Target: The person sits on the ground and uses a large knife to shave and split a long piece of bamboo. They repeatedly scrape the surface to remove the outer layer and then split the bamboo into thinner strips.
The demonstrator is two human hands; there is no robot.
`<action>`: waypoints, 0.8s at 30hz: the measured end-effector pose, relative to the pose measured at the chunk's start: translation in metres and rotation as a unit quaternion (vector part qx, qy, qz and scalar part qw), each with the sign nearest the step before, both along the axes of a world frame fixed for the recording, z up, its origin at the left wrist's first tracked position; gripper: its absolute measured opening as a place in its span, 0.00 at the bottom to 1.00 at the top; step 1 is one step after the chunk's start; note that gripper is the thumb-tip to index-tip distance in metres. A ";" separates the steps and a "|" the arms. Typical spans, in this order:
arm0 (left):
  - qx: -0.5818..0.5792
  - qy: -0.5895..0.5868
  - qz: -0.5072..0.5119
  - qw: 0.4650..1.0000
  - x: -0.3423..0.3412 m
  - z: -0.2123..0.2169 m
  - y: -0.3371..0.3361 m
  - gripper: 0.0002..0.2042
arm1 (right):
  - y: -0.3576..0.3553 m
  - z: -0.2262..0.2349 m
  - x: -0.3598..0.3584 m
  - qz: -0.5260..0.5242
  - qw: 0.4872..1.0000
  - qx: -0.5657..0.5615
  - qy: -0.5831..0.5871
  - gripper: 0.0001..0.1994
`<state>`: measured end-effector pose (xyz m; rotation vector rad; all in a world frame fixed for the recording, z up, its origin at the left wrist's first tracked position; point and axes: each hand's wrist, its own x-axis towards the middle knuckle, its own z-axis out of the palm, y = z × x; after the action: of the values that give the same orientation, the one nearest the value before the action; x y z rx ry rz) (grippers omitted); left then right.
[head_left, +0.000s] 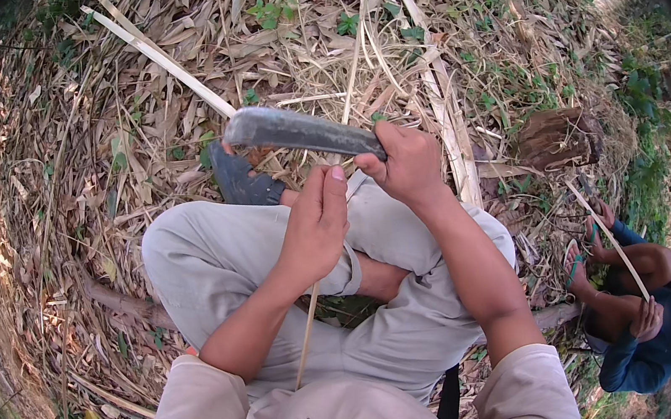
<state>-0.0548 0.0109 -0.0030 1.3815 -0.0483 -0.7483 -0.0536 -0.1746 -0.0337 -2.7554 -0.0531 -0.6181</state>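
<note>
My left hand (314,229) is closed above my lap, its thumb and fingers pinching a thin pale strip (307,336) that looks like split bamboo. One end of the strip lies toward my shirt; its far part passes behind the blade and runs out over the dry leaves. Wrapped around the handle end of a broad machete (304,131), my right hand (404,162) holds the dark blade crosswise, its blunt tip toward the left. The grip itself is hidden by my fingers. Where the blade crosses the strip, I cannot tell whether they touch.
My crossed legs (212,234) and a dark sandal (245,179) lie beneath my hands. Split strips (163,58) and pale lengths (452,126) rest on leaf litter. A cut stump (559,139) stands at right, near a seated person (639,297) holding another strip (611,241).
</note>
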 end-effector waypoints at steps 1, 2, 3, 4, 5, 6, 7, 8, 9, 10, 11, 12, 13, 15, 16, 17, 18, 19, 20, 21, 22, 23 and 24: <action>-0.003 -0.003 0.003 1.000 -0.001 -0.001 0.000 0.17 | 0.004 0.002 -0.001 0.039 0.999 -0.026 -0.026 0.36; 0.001 -0.029 -0.008 1.000 -0.006 -0.005 0.002 0.17 | -0.004 0.000 0.001 0.041 0.997 -0.044 -0.056 0.34; 0.005 -0.058 -0.022 0.998 -0.011 -0.010 0.002 0.16 | -0.021 -0.003 0.009 -0.051 0.999 0.007 -0.002 0.35; 0.002 -0.073 -0.035 0.997 -0.012 -0.011 0.000 0.16 | -0.044 -0.005 0.020 -0.144 0.987 0.056 0.049 0.36; 0.000 -0.087 -0.045 0.995 -0.012 -0.011 0.000 0.16 | -0.052 -0.001 0.028 -0.233 0.962 0.104 0.098 0.36; -0.004 -0.085 -0.051 0.995 -0.012 -0.011 -0.002 0.16 | -0.053 0.001 0.027 -0.216 0.966 0.100 0.099 0.36; -0.005 -0.090 -0.051 0.995 -0.009 -0.011 -0.003 0.16 | -0.051 0.003 0.024 -0.199 0.970 0.096 0.100 0.35; -0.007 -0.094 -0.051 0.994 -0.006 -0.010 -0.005 0.16 | -0.048 0.008 0.021 -0.179 0.975 0.088 0.101 0.35; 0.002 -0.103 -0.038 0.994 0.001 -0.009 -0.002 0.16 | -0.025 0.014 0.013 -0.093 0.987 0.119 0.050 0.35; 0.008 -0.109 -0.035 0.993 0.005 -0.007 -0.002 0.16 | -0.012 0.010 0.000 -0.048 0.995 0.069 0.050 0.34; 0.015 -0.097 -0.038 0.994 0.004 -0.009 -0.001 0.16 | -0.004 0.003 -0.008 -0.002 0.999 0.021 0.047 0.34; 0.023 -0.085 -0.041 0.995 0.002 -0.014 0.000 0.16 | -0.006 0.000 -0.007 -0.006 0.999 0.011 0.042 0.34; 0.032 -0.073 -0.044 0.996 0.000 -0.016 0.001 0.16 | -0.011 -0.003 -0.004 -0.010 0.999 0.002 0.038 0.33; 0.035 -0.084 -0.060 0.994 -0.008 -0.011 0.003 0.16 | -0.030 -0.011 0.005 -0.069 0.998 0.002 0.011 0.33; 0.033 -0.092 -0.068 0.993 -0.011 -0.007 0.002 0.16 | -0.047 -0.009 0.011 -0.108 0.991 0.065 0.033 0.32; 0.036 -0.097 -0.062 0.993 -0.010 -0.009 0.001 0.16 | -0.054 0.000 0.023 -0.139 0.981 0.129 0.048 0.32; 0.039 -0.102 -0.055 0.993 -0.009 -0.012 -0.001 0.16 | -0.049 0.003 0.026 -0.142 0.987 0.057 0.051 0.31; 0.042 -0.107 -0.048 0.992 -0.007 -0.013 -0.002 0.16 | -0.039 0.005 0.023 -0.149 0.985 0.064 0.060 0.32; 0.062 -0.137 -0.040 0.988 -0.003 -0.012 -0.003 0.16 | -0.024 0.003 0.016 -0.097 0.993 0.044 0.043 0.32; 0.083 -0.163 -0.036 0.983 -0.001 -0.008 -0.002 0.16 | -0.012 0.001 0.003 -0.048 0.998 0.027 0.030 0.33; 0.105 -0.188 -0.031 0.976 0.001 -0.006 0.000 0.15 | -0.008 0.000 -0.004 -0.018 0.997 -0.042 0.059 0.34; 0.122 -0.211 -0.032 0.969 0.001 -0.006 0.001 0.15 | -0.011 -0.003 -0.003 -0.033 0.997 -0.040 0.057 0.34; 0.137 -0.233 -0.036 0.962 0.001 -0.007 0.003 0.15 | -0.019 -0.007 0.000 -0.050 0.996 -0.041 0.056 0.34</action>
<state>-0.0534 0.0137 -0.0096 1.8075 -0.3788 -0.4853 -0.0535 -0.1937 -0.0408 -2.8804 0.0871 -0.4965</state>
